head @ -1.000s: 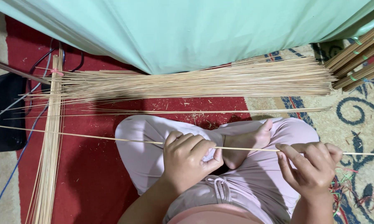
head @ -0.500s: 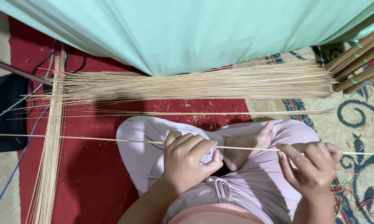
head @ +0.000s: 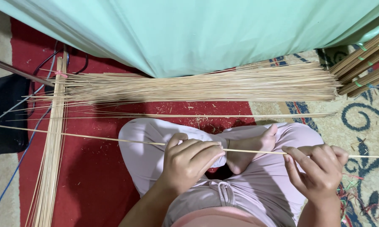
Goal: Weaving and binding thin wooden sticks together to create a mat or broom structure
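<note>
Two hands on one stick: you hold a single thin stick [head: 248,151] across your lap, long axis running left to right.
Far left: a black box [head: 4,113] and loose cables [head: 17,164] lie at the carpet's edge.
Upright bundle: a sheaf of sticks [head: 51,168] lies on the red carpet [head: 93,180], pointing away from you, its top tied with a pink band.
Stick, left end: it reaches out over the red carpet and crosses the upright bundle, well clear of your left hand.
Left hand [head: 189,162]: your fingers are curled shut around the stick, knuckles up, above your left knee.
Middle stretch: between your hands the stick passes just over your bare foot [head: 250,153].
Right hand [head: 317,170]: your fingers [head: 294,162] pinch the stick from above, closed on it; the thumb is hidden, so you cannot see how firm the pinch is.
Stick, right end: it carries on past your right hand to the frame's edge, over the patterned rug [head: 366,126].
Nearer hand: both grip the same stick; your left hand sits closer to its middle.
Beyond your knees: a wide pile of sticks [head: 198,86] lies parallel to the held one, partly under a green cloth [head: 198,33]; one loose stick lies between it and your legs.
Far right: thicker tied bundles [head: 361,65] slant in from the corner.
</note>
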